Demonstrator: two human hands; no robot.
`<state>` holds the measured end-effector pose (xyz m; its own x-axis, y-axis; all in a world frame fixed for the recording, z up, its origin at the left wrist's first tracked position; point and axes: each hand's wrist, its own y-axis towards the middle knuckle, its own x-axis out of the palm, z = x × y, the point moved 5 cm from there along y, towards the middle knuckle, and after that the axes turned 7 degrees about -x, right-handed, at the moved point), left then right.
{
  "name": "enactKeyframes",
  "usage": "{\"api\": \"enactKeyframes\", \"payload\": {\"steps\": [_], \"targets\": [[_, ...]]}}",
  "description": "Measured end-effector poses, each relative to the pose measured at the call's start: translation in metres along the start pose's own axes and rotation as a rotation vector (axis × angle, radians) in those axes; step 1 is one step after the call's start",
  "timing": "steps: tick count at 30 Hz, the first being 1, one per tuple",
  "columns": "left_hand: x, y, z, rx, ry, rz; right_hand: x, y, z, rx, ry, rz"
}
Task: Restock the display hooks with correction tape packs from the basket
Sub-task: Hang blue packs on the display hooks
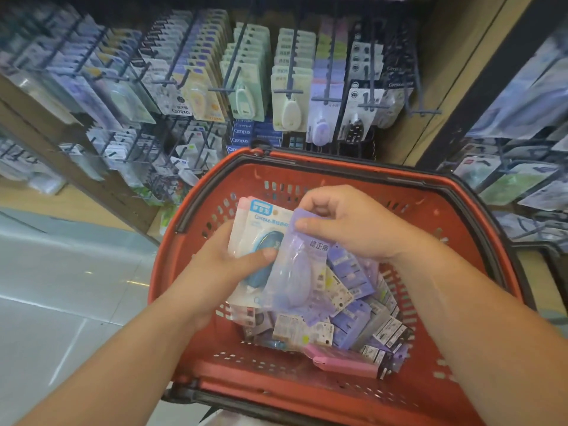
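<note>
A red shopping basket [307, 382] sits in front of me, with several correction tape packs [353, 321] heaped in it. My left hand [227, 265] grips a small stack of packs above the basket, a white pack with a blue tape [264, 229] on top. My right hand [344, 222] pinches the top of a purple pack [295, 281] that lies against that stack. Behind the basket, display hooks [285, 90] carry rows of hanging packs in green, cream, purple and black.
A pink case [341, 359] lies at the near side of the basket's contents. More hook racks [522, 179] stand at the right and a wooden shelf frame [76, 149] at the left. Pale floor tiles [61, 287] show at the lower left.
</note>
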<state>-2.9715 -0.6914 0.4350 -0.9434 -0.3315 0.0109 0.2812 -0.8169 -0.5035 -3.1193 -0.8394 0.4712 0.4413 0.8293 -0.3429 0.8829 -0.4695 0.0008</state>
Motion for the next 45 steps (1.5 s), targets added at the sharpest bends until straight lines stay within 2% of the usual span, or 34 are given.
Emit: {"api": "enactKeyframes", "payload": {"steps": [3, 6, 13, 18, 20, 23, 28, 30, 35, 45], "targets": [[0.008, -0.001, 0.002, 0.015, -0.027, -0.048, 0.000, 0.002, -0.005, -0.014, -0.180, 0.119], [0.012, -0.003, 0.007, 0.060, -0.002, -0.056, 0.004, 0.004, -0.011, -0.022, -0.212, 0.242], [0.005, -0.005, 0.006, 0.061, -0.004, 0.040, 0.021, 0.014, -0.013, 0.002, -0.101, 0.371], [-0.008, -0.008, -0.002, 0.043, 0.018, 0.189, 0.039, 0.021, -0.016, -0.018, -0.077, 0.350], [-0.014, -0.009, -0.003, 0.054, 0.037, 0.246, 0.043, 0.025, -0.012, -0.031, 0.023, 0.361], [-0.029, -0.012, -0.004, 0.063, 0.036, 0.347, 0.043, 0.029, 0.028, 0.154, 0.180, 0.334], [-0.047, -0.012, -0.007, 0.054, 0.061, 0.430, 0.039, 0.005, 0.145, 0.570, -0.320, -0.037], [-0.047, -0.010, -0.009, 0.058, 0.094, 0.441, 0.036, -0.010, 0.180, 0.674, -0.421, -0.097], [-0.048, -0.010, -0.008, 0.063, 0.116, 0.474, 0.043, -0.020, 0.231, 0.855, -0.418, -0.055], [-0.046, -0.011, -0.009, 0.049, 0.116, 0.469, 0.069, -0.013, 0.244, 0.958, -0.446, 0.047]]}}
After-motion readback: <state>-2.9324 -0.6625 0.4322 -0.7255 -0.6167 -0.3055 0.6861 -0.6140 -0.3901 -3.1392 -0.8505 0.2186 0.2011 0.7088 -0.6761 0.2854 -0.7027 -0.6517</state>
